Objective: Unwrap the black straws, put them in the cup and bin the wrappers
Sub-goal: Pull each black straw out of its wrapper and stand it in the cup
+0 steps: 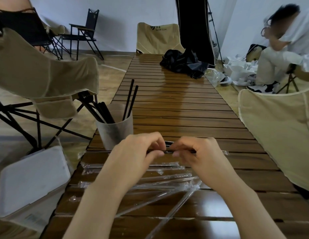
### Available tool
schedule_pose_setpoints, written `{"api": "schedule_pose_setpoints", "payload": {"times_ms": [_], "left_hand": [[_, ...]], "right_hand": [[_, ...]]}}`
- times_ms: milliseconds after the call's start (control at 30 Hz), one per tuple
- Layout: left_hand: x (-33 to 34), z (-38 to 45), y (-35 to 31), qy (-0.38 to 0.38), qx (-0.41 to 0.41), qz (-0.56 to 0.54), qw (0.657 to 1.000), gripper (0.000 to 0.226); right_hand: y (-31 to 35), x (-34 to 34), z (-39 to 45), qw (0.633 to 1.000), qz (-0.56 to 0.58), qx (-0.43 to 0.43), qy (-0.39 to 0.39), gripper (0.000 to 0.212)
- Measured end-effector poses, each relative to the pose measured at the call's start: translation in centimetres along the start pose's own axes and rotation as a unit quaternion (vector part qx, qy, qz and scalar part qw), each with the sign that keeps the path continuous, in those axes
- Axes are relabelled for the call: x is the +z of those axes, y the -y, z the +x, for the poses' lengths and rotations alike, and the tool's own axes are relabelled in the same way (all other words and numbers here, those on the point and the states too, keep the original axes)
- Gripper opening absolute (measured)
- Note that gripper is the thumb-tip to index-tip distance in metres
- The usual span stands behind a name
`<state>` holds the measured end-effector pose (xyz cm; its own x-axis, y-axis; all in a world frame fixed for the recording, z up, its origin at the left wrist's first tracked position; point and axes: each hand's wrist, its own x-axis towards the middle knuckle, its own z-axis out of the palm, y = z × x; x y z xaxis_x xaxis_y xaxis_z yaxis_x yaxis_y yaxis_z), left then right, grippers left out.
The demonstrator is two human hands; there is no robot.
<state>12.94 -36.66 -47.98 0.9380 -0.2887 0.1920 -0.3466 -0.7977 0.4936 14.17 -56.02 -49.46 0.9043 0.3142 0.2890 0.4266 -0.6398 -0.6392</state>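
My left hand (pixel 138 150) and my right hand (pixel 195 152) pinch a wrapped black straw (pixel 169 144) between them, just above the wooden slat table (pixel 176 107). Its clear wrapper tail (pixel 224 152) sticks out to the right of my right hand. A frosted cup (pixel 115 130) stands just beyond my left hand and holds several black straws (pixel 131 99). Several empty clear wrappers (pixel 167 180) lie on the table under my wrists. A white bin with a lid (pixel 31 183) sits off the table's left edge.
Beige folding chairs stand at the left (pixel 45 75), right (pixel 278 128) and far end (pixel 157 37). A black bag (pixel 183 62) lies at the far end of the table. A person (pixel 285 49) sits at the far right among white packaging.
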Motion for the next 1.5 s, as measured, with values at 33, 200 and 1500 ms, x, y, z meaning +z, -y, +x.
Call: {"api": "schedule_pose_setpoints", "payload": {"times_ms": [33,200,1500], "left_hand": [[0.2,0.1,-0.1,-0.016,0.006,0.007,1.000,0.008],[0.6,0.0,-0.6,-0.056,0.001,0.033,0.998,0.007],[0.1,-0.2,-0.1,-0.090,-0.112,0.046,0.989,0.008]], "right_hand": [[0.0,0.0,0.0,1.000,0.000,-0.008,-0.002,0.020],[0.1,0.3,0.2,0.999,-0.011,-0.038,-0.023,0.023],[-0.6,0.2,0.1,0.991,-0.007,0.110,-0.083,0.014]]}}
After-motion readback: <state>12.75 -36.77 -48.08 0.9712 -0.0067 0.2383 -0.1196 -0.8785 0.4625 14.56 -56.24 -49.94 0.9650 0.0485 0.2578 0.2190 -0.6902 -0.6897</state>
